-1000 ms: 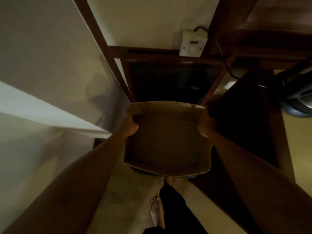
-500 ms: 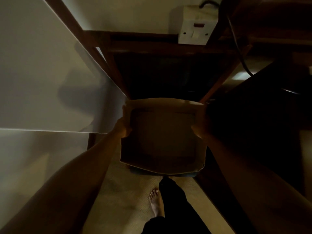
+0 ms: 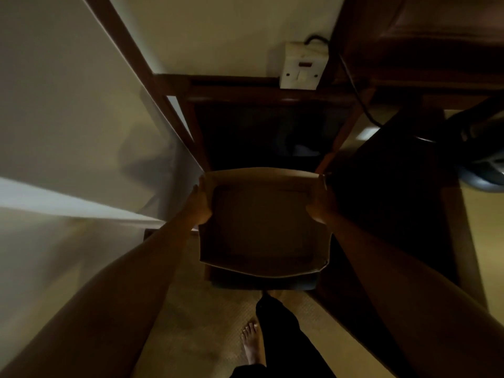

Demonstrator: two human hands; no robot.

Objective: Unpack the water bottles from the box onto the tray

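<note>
A shallow brown cardboard box (image 3: pixel 261 227) hangs in front of me at mid-frame, open side up, and nothing shows inside it. My left hand (image 3: pixel 200 204) grips its left wall and my right hand (image 3: pixel 320 204) grips its right wall. The room is dim. No water bottles and no tray can be made out.
A dark wooden frame (image 3: pixel 245 88) with a black opening stands behind the box. A white wall socket (image 3: pixel 301 68) with a black cable sits above it. Dark furniture (image 3: pixel 395 200) runs along the right, a pale wall along the left. My bare foot (image 3: pixel 252 343) stands on beige carpet.
The box has stayed in both hands at about the same spot. The view has tilted down a little, so the socket sits lower in the frame.
</note>
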